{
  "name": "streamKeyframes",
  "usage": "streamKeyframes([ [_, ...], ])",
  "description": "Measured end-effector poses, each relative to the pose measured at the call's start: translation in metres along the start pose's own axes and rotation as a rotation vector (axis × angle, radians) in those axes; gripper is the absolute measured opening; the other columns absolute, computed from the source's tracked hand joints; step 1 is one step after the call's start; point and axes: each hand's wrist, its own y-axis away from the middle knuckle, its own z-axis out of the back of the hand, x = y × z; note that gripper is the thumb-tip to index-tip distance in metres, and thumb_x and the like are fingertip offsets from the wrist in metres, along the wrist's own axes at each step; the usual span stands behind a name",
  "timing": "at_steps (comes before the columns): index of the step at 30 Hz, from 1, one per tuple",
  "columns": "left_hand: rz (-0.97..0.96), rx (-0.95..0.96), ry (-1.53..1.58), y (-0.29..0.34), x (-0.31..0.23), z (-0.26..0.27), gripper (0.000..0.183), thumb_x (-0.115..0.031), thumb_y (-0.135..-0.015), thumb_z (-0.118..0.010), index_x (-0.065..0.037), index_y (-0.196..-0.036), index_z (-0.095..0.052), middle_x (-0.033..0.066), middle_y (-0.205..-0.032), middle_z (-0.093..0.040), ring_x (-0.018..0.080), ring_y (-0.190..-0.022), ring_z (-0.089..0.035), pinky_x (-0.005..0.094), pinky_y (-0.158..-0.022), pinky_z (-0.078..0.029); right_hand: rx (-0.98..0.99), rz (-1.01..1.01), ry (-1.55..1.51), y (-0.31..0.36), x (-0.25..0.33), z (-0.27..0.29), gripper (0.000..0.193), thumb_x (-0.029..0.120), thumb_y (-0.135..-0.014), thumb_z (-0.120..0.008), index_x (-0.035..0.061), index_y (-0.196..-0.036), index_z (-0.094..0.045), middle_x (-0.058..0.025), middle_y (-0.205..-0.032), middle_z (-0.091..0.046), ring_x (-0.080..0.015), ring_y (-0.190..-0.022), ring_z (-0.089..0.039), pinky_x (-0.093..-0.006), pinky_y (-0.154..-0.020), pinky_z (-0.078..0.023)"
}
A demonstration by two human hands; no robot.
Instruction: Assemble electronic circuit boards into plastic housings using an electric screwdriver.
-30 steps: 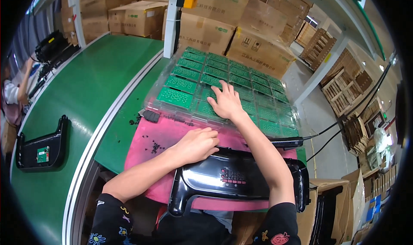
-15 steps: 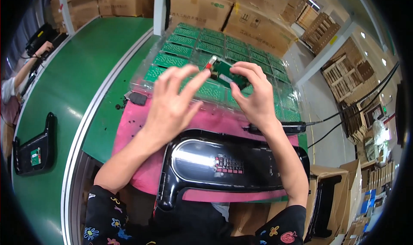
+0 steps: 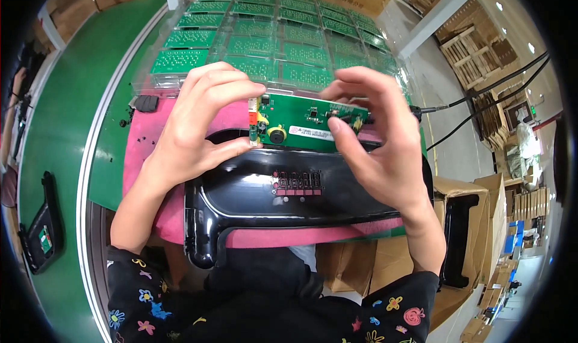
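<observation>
A green circuit board [image 3: 295, 118] is held up above a black plastic housing [image 3: 241, 186], its printed side toward me. My left hand [image 3: 195, 123] grips the board's left end, forefinger at the upper corner and thumb at the lower one, beside the white and red connectors. At the right end is my right hand [image 3: 385, 138], its thumb over the front and its fingers curled behind. The housing lies on a pink mat [image 3: 147, 162] and has a group of small cut-out windows in its middle.
Beyond the mat stands a clear plastic tray [image 3: 162, 84] of several green boards. A dark grey block [image 3: 146, 103] sits at the mat's far left corner. Another black housing [image 3: 45, 222] with a board lies on the green surface at left. A cardboard box [image 3: 481, 222] holds black parts at right.
Both hands have brought the circuit board nearer and turned it level. My left hand, apart before, now grips its left end. The view has tilted downward.
</observation>
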Motion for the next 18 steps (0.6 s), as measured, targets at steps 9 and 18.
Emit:
streamKeyframes([
  [9,-0.018,0.147,0.212,-0.001,-0.013,-0.004,0.065,-0.015,-0.064,-0.083,-0.002,-0.122,-0.058,0.0146,-0.112,-0.061,0.0343,-0.103,-0.061,0.0426,-0.089,-0.049,-0.005,-0.401,-0.084,0.048,0.005,0.025,0.022,0.0,-0.094,-0.051,-0.0037,-0.108,-0.067,-0.0057,-0.076,-0.066,-0.0066,-0.068,-0.061,-0.0212,-0.062,-0.047],
  [18,0.112,0.679,0.353,0.015,-0.028,-0.011,0.06,-0.025,-0.058,-0.087,-0.003,-0.107,-0.059,0.0083,-0.093,-0.061,0.0263,-0.08,-0.064,0.0366,-0.069,-0.053,0.465,-0.508,0.023,0.1,0.006,0.03,0.074,0.02,-0.068,-0.092,0.0015,-0.127,-0.052,-0.0152,-0.106,-0.066,-0.0249,-0.094,-0.067,-0.0346,-0.084,-0.054],
])
